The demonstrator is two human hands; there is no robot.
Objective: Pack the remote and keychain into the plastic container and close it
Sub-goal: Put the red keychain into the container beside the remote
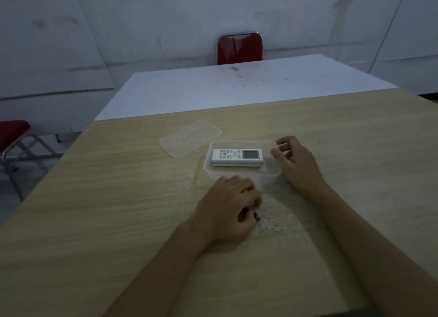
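— Working from the biggest thing down: how does the pale wood-grain table [118, 210] look to you?

— You have everything on it. Your clear rectangular plastic container [270, 173] sits open in the middle, and its clear flat plastic lid [189, 137] lies just beside it, toward the far left corner, not yet on.

— So the white slim remote with the grey screen [237, 157]?

— It is already inside the container, lying flat lengthwise. I judge that part done.

— And my hands?

— Your right hand [297, 161] rests at the container's right end, fingers loosely curled around the rim, steadying it rather than lifting anything. Your left hand [231, 204] is closed down on the table just in front of the container, fingers pinched on the small metal keychain with a reddish bit [259, 218]; a short silvery part shows past your fingertips, lying on what looks like a clear wrinkled sheet [284, 212]. It is too dim to make out more.

— What is left, then?

— By my reading, you are about halfway. The keychain is outside the container and needs to go in beside the remote; then the lid needs pressing on all round.
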